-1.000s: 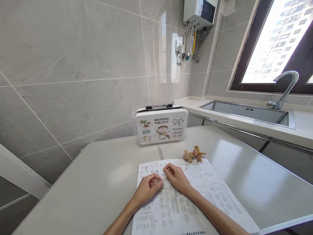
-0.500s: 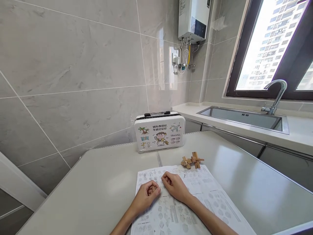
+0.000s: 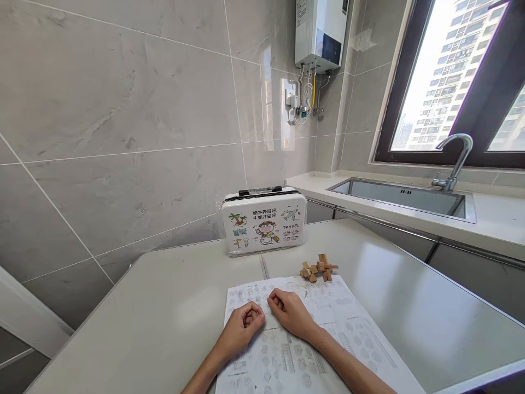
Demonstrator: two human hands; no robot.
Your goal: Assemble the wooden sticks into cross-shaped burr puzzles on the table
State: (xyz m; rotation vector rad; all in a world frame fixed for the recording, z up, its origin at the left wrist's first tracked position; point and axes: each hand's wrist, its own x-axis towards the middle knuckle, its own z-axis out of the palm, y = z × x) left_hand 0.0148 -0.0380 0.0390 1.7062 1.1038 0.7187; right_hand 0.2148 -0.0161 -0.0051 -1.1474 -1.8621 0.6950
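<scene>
My left hand [image 3: 241, 329] rests on the left part of a large printed sheet [image 3: 369, 350], its fingers curled in loosely, and I see nothing in it. Just to its right, my right hand [image 3: 292, 313] lies on the same sheet, closed in a loose fist with the knuckles up and nothing showing between the fingers. A small gap separates the two hands. Beyond the right hand, at the sheet's far edge, two small wooden interlocking puzzles [image 3: 309, 272] sit side by side. Rows of small grey drawings cover the paper; my forearms hide part of it.
A white small travel case [image 3: 264, 224] with cartoon prints stands upright at the table's back, near the tiled wall. On the right is a counter with a sink [image 3: 404, 196] and faucet [image 3: 457, 161]. A water heater [image 3: 320, 35] hangs above. A seam crosses the pale table [image 3: 164, 312].
The view has turned slightly right, so everything sits a little further left in the picture. Both hands keep the same pose and place on the sheet.
</scene>
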